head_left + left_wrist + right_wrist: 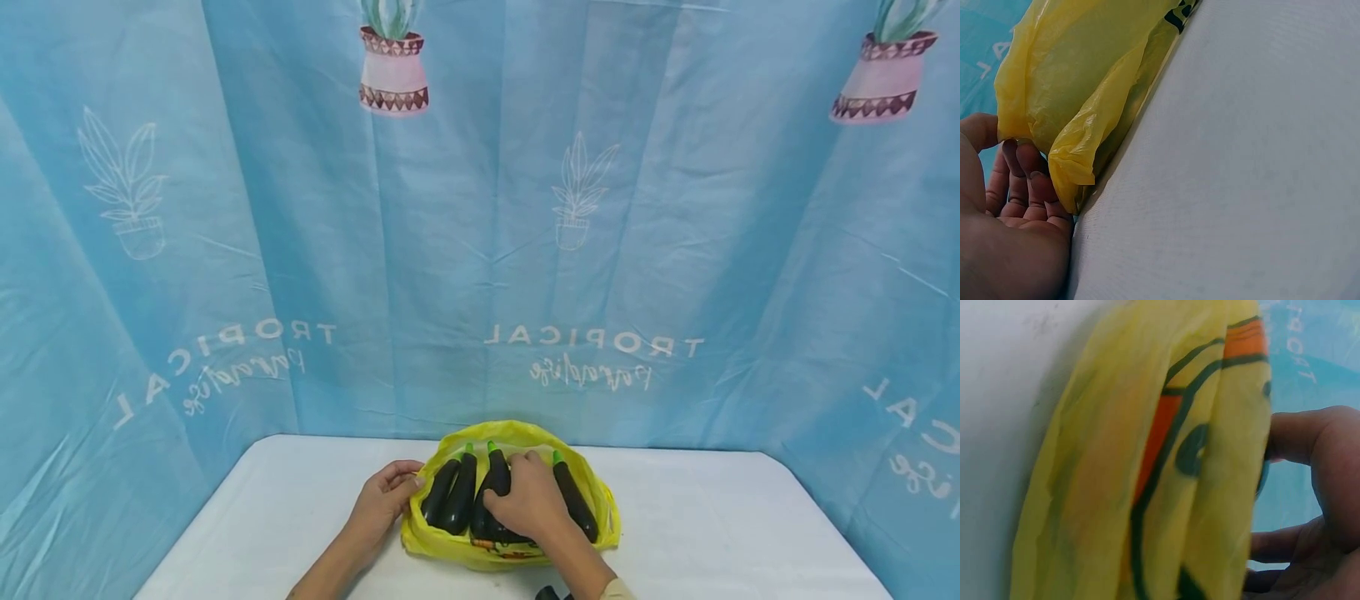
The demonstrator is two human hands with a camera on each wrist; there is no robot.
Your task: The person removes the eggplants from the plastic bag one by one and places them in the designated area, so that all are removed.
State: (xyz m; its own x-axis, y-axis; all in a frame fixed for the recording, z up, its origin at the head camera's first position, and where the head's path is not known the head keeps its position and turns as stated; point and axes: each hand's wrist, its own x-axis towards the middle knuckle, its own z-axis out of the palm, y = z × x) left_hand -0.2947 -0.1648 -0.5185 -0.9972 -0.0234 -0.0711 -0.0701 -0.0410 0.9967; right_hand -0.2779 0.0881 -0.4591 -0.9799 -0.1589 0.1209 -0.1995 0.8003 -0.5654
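A yellow plastic bag [510, 560] lies on the table with its mouth folded wide, holding several dark eggplants side by side with green stem ends. At its left rim my left hand [384, 500] pinches the plastic between thumb and fingers; the left wrist view shows this hand [1016, 206] at the bag's edge [1072, 94]. My right hand [531, 496] reaches down inside, thumb and fingers around an eggplant [493, 483] near the middle. Another eggplant [576, 500] lies to its right. In the right wrist view the bag wall [1210, 456] hides most of what the right hand [1316, 487] grips.
The table [697, 517] has a white cover. Behind it and at both sides hang blue printed curtains [465, 250]. A dark object [549, 593] shows at the bottom edge of the head view, beside the right forearm.
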